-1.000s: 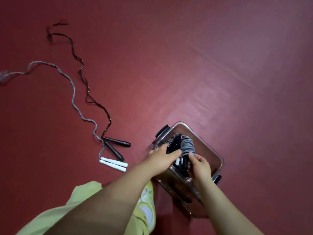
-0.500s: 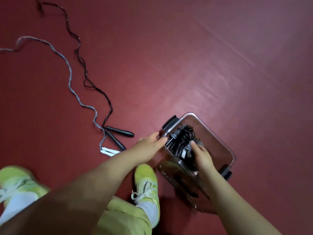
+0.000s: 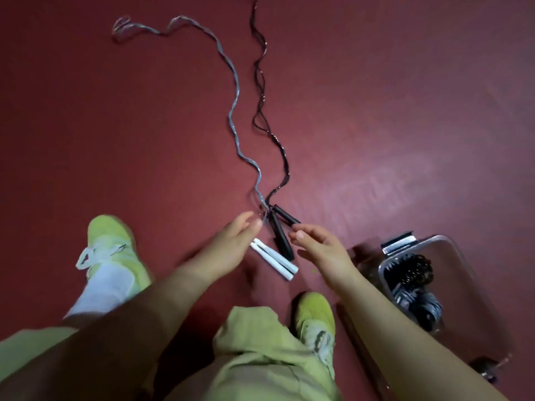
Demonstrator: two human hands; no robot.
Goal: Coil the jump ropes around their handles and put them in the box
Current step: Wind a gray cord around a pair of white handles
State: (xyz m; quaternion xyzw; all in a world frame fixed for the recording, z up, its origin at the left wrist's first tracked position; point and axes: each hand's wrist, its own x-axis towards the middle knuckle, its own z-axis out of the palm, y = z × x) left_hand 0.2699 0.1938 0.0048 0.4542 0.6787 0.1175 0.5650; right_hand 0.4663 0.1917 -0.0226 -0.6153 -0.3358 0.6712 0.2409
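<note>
Two jump ropes lie uncoiled on the red floor [image 3: 405,82], their cords snaking from the top of the frame down to the centre, where both pairs of handles sit side by side, probably because that puts the grip ends nearest the person. The grey rope [image 3: 234,111] ends in the white handles [image 3: 275,260]; the black rope [image 3: 260,82] ends in the black handles [image 3: 280,235]. The left hand [image 3: 231,244] reaches in with fingers straight and holding nothing, its tips just beside the point where the cords meet the handles. The right hand [image 3: 318,247] is likewise unclenched and empty, fingers loosely bent, next to the black handles but seemingly not yet touching. At lower right stands the clear box [image 3: 463,270], close by so a finished bundle need travel little; the coiled ropes [image 3: 417,287] already lie inside. Judging by this, the next rope is about to be picked up for winding.
</note>
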